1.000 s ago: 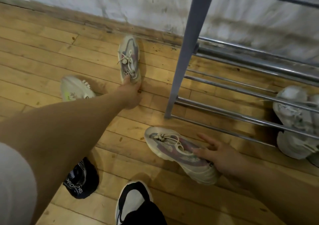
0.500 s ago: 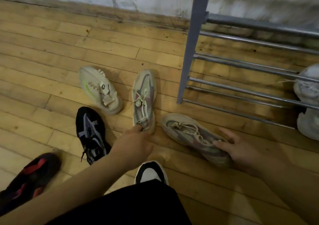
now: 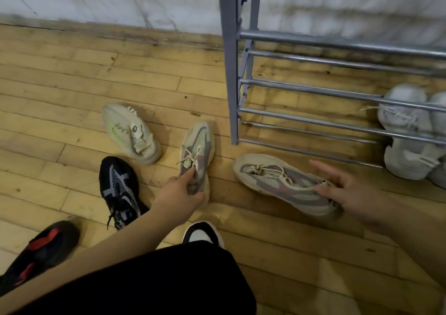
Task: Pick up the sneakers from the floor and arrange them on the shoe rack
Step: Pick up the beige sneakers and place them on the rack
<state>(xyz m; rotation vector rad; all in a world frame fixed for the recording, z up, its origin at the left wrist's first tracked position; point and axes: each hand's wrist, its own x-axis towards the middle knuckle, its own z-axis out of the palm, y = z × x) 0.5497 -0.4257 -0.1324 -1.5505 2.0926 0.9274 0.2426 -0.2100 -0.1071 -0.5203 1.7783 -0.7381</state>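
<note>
Two beige-and-mauve sneakers lie on the wooden floor in front of the grey metal shoe rack point(image 3: 313, 90). My left hand point(image 3: 179, 194) grips the heel opening of the left sneaker point(image 3: 199, 143), thumb inside the collar. My right hand point(image 3: 347, 189) holds the heel end of the right sneaker point(image 3: 275, 179), fingers partly spread over its collar. Both sneakers rest on the floor. A pair of white sneakers point(image 3: 407, 131) sits on the rack's lowest rails at the right.
A cream sneaker with a green stripe point(image 3: 130, 131), a black-and-grey sneaker point(image 3: 119, 189) and a black-and-red shoe point(image 3: 38, 249) lie on the floor at the left. My own black-and-white shoe point(image 3: 201, 234) is at bottom centre. A wall runs behind the rack.
My left hand has pulled its sneaker toward me from near the wall. The view has tilted, bringing more shoes into sight at the left. My right hand stays on the other sneaker's heel.
</note>
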